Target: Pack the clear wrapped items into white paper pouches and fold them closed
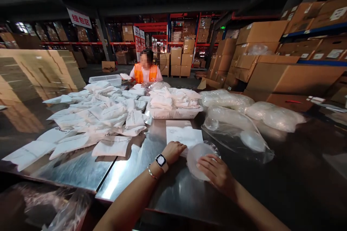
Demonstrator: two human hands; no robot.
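My left hand (pixel 175 151), with a watch on the wrist, is closed at the near edge of a flat white bag (pixel 181 133) on the metal table. Its fingertips are partly hidden. Close by, my right hand (pixel 215 171) grips a round, translucent plastic disc (pixel 193 160), fingers over its top and thumb out of sight. Clear film shows around the disc's far edge. Beyond the white bag stands a white basket (pixel 175 113) heaped with filled white packets (pixel 176 95).
Many white packets (pixel 108 112) are piled on the left. Clear bags of round plastic pieces (pixel 230 121) lie to the right. A person in an orange vest (pixel 146 74) is across the table (pixel 130 177), near another white basket (pixel 105 79). Cardboard boxes (pixel 287 79) stand at right.
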